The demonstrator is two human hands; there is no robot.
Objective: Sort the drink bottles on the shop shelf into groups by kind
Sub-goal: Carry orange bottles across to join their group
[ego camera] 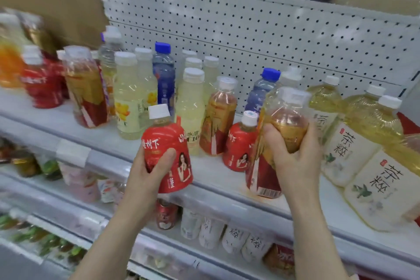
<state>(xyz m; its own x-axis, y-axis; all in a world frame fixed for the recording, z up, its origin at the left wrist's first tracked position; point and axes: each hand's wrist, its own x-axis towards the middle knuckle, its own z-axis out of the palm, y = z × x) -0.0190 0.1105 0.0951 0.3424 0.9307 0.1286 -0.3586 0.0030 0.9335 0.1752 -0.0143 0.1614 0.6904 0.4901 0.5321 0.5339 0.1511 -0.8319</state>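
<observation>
My left hand [151, 171] grips a small red-wrapped bottle [168, 143] with a white cap, held just in front of the shelf edge. My right hand [293, 157] is wrapped around a tall amber tea bottle [280, 134] with a gold and red label, tilted at the front of the white shelf [113, 141]. Between them stand another small red bottle [241, 145] and a second amber tea bottle [219, 118]. Behind are pale yellow lemon drinks [127, 95] and two blue-capped water bottles [163, 75].
Large yellow tea bottles [350, 143] with white labels fill the shelf's right end. More red and amber bottles [86, 88] stand blurred at the left. A pegboard back wall [250, 29] rises behind. Lower shelves [227, 232] hold more drinks.
</observation>
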